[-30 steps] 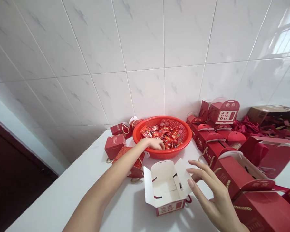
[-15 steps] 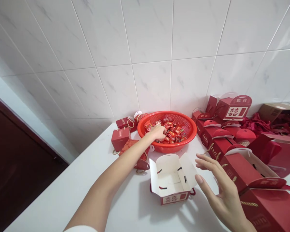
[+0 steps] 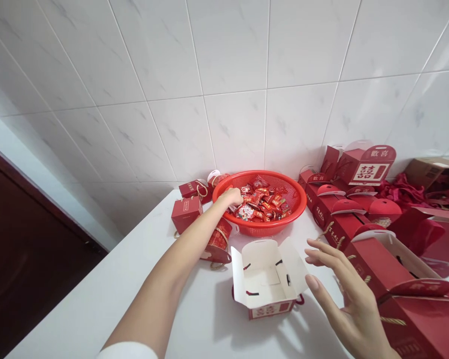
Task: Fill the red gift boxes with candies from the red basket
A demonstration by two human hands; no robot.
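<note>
My left hand (image 3: 232, 197) reaches into the left side of a red plastic basket (image 3: 260, 229) that holds many wrapped candies (image 3: 265, 204). Its fingers are curled down and partly hidden, so whatever they hold does not show. In front of the basket stands a small red gift box (image 3: 271, 310) with its white-lined flaps spread and dark cord ends inside; no candy shows in it. Just right of that box, my right hand (image 3: 346, 291) hovers with fingers apart, holding nothing, close to the box's right flap.
Several closed red boxes with rope handles (image 3: 187, 212) sit left of the basket, under my left forearm. Rows of red gift boxes (image 3: 344, 224) line the right side of the white table (image 3: 97, 309). Behind them lies a cardboard carton (image 3: 430, 169). A tiled wall (image 3: 235, 129) closes off the back.
My left hand has shifted left within the basket, from above the middle candies to near the left rim. My right hand and the open box stay nearly in place.
</note>
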